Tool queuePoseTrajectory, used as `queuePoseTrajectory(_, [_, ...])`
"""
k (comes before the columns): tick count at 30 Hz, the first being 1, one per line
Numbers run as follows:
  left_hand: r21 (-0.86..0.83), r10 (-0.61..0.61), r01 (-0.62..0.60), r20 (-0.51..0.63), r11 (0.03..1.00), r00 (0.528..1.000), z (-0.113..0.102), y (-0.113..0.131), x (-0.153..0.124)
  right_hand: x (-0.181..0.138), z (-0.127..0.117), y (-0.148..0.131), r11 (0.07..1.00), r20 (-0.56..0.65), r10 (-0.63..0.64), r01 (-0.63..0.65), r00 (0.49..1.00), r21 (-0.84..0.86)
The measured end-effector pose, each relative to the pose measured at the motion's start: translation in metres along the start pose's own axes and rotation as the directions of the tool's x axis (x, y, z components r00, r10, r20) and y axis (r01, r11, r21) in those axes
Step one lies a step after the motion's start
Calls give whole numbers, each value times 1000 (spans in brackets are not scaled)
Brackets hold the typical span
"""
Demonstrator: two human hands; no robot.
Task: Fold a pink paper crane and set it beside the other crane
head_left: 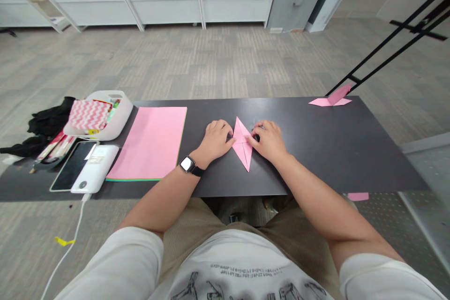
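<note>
A folded pink paper [242, 143], shaped like a long diamond with crease lines down its middle, lies on the dark table in front of me. My left hand [218, 138] has its fingers curled, thumb and forefinger at the paper's left corner. On the opposite side my right hand [269, 140] pinches the right corner between thumb and bent forefinger. Some fingertips are hidden beneath the hands. A black watch [188, 164] is on my left wrist.
A stack of coloured sheets [151, 143], pink on top, lies left. Beyond it are a white power bank [93, 168], a tablet-like device [68, 168], a white basket [121, 115] and black cloth [52, 119]. A folded pink paper figure [333, 98] stands at the far right edge.
</note>
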State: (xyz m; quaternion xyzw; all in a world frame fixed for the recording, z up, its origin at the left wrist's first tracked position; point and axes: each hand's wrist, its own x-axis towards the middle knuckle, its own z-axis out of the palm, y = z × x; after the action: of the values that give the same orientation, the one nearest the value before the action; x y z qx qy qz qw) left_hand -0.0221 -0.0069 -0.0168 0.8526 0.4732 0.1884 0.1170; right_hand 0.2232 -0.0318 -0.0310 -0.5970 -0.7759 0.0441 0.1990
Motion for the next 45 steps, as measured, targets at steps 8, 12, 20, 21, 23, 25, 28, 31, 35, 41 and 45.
queuePoseTrajectory(8, [112,221,-219,0,969,975,-3,5,0,1,6,0,994,-92,-109,110,990,6])
queuePoseTrajectory(12, [114,240,-245,55,963,969,0,4,-1,1,8,3,991,-66,-133,133,989,3])
queuePoseTrajectory(20, [125,148,-160,99,979,984,-1,5,-2,0,7,3,991,-55,-135,136,989,14])
queuePoseTrajectory(21, [124,147,-159,99,979,984,-2,5,-2,0,7,3,991,-58,-133,135,989,26])
queuePoseTrajectory(23, [118,150,-161,100,980,984,-3,5,-2,0,5,3,989,-67,-133,137,989,61])
queuePoseTrajectory(25, [112,152,-163,97,980,984,-3,4,-2,0,3,4,985,-71,-139,146,988,92])
queuePoseTrajectory(28, [119,146,-158,103,980,984,-2,4,-2,0,3,7,982,-58,-158,163,986,97])
queuePoseTrajectory(31, [129,131,-147,122,981,984,-1,5,-2,1,6,9,983,-44,-161,164,986,79])
queuePoseTrajectory(35, [148,116,-134,123,980,986,-2,6,-1,1,10,11,986,-38,-153,155,988,65])
queuePoseTrajectory(41, [178,102,-122,119,976,988,-2,7,-2,0,12,11,987,-44,-150,152,988,51])
queuePoseTrajectory(45, [175,106,-129,135,976,985,-3,7,-1,0,13,11,989,-43,-133,136,990,61])
